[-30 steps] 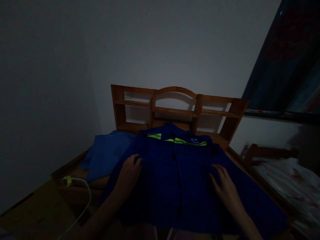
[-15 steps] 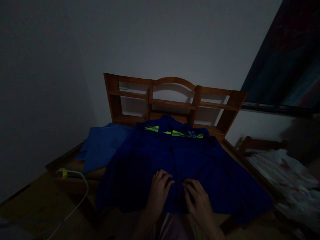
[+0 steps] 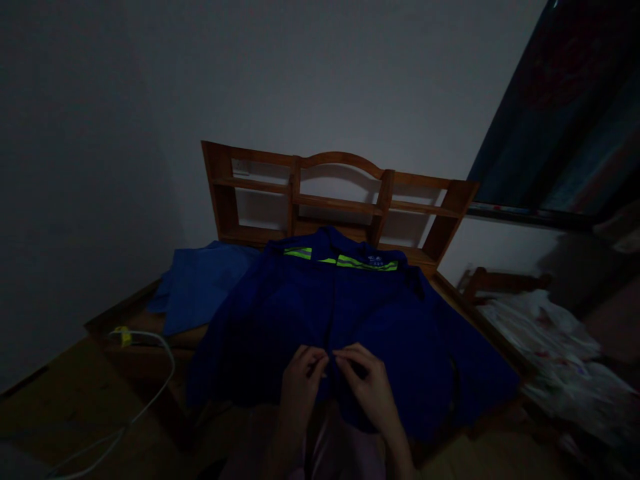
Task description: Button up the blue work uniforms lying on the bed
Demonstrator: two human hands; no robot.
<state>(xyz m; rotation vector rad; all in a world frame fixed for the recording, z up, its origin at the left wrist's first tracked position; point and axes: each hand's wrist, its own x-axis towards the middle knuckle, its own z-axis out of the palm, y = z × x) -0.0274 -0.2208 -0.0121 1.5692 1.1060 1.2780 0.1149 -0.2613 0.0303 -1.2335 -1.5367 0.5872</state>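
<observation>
Jacket (image 3: 395, 320): we find it spread out (dim light).
Left hand (image 3: 299, 375): fingers pinching its front edge.
Right hand (image 3: 371, 381): likewise, just beside.

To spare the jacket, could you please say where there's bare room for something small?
The wooden shelf behind the jacket looks bare; a narrow table strip lies right of the jacket. Left hand and right hand crowd the middle; blue cloth, the left.

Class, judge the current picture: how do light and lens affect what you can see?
Head view: dim overall, the wall only grey; head view: folds of the blue jacket sink into near-black, while its lime stripes stand out; head view: the wooden shelf splays outward, probably wide-lens distortion.
</observation>
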